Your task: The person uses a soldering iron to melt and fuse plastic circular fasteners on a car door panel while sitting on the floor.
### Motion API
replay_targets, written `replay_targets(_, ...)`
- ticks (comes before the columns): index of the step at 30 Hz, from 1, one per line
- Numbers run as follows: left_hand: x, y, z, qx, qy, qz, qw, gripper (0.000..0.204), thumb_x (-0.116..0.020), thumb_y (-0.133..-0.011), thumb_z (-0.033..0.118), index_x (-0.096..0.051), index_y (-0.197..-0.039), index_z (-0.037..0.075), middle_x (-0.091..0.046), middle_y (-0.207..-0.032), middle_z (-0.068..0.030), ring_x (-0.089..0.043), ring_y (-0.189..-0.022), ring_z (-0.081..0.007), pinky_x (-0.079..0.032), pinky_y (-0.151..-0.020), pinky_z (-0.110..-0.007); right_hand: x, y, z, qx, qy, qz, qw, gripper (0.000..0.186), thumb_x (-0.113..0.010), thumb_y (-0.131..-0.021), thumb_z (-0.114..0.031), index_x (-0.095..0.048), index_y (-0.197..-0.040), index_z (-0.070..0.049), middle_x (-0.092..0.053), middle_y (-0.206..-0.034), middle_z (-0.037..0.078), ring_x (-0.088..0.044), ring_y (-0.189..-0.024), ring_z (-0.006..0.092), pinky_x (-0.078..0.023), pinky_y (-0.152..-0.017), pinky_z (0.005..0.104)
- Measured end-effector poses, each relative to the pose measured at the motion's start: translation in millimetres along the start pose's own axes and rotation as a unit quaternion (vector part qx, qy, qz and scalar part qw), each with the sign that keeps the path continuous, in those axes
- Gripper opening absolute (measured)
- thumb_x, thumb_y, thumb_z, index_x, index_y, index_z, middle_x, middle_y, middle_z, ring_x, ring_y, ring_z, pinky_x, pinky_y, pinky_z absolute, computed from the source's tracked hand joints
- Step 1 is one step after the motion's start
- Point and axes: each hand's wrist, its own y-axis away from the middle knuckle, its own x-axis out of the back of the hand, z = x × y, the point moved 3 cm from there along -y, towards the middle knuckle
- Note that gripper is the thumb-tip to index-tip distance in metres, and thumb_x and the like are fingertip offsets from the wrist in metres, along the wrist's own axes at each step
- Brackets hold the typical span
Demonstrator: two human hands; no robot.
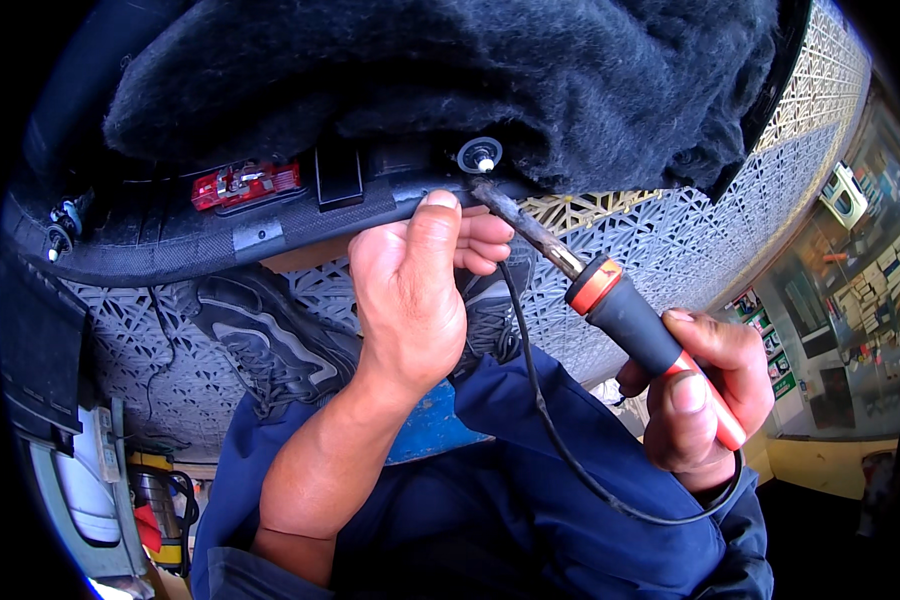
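Observation:
A long curved black plastic panel (315, 228), which looks like a car bumper, lies across the far side in front of me. My left hand (410, 290) grips its near edge, thumb on top and fingers curled beneath. In my right hand (710, 395) is a soldering iron (630, 325) with a red and black handle, held at a slant. Its dark, stained tip reaches the panel's edge just right of my left thumb, close to a round fitting (480, 156) with a white end. Whether the tip touches the plastic I cannot tell.
Dark fluffy cloth (450, 80) covers the panel's far side. A red lamp (245, 185) sits in the panel at left. The iron's black cord (545, 410) loops over my legs. Below is grey lattice floor matting (660, 235); a yellow and black tool (165, 500) stands lower left.

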Motion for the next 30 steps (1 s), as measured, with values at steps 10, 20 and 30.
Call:
replay_targets(10, -1, 0, 1, -0.004, -0.013, 0.000, 1.000, 0.049, -0.048, -0.106, 0.027, -0.070, -0.087, -0.013, -0.073, -0.084, -0.0184, -0.069, -0.072, -0.0178, -0.055, -0.069, -0.028, 6, 8, -4, -0.043, -0.021, 0.016, 0.999, 0.037, -0.063, -0.096, -0.022, -0.054, -0.115, 0.010, -0.066, -0.073, 0.017, -0.067, -0.062, 0.0198, -0.054, -0.057, 0.0321)
replay_targets(20, 0, 0, -1, -0.002, -0.008, -0.002, 1.000, 0.049, -0.048, -0.106, 0.027, -0.070, -0.087, -0.013, -0.073, -0.085, -0.0183, -0.069, -0.072, -0.0178, -0.055, -0.069, -0.027, -3, -2, -2, -0.057, -0.038, 0.017, 0.997, 0.038, -0.064, -0.097, -0.024, -0.055, -0.116, 0.008, -0.068, -0.077, 0.018, -0.068, -0.064, 0.0181, -0.055, -0.058, 0.0306)
replay_targets(30, 0, -1, 0, -0.002, -0.009, -0.004, 1.000, 0.048, -0.049, -0.106, 0.027, -0.070, -0.089, -0.013, -0.073, -0.085, -0.0186, -0.070, -0.072, -0.0183, -0.055, -0.069, -0.028, -1, -7, -5, -0.034, -0.010, 0.012, 0.999, 0.034, -0.064, -0.096, -0.022, -0.058, -0.112, 0.008, -0.068, -0.070, 0.016, -0.069, -0.060, 0.0192, -0.055, -0.055, 0.0311)
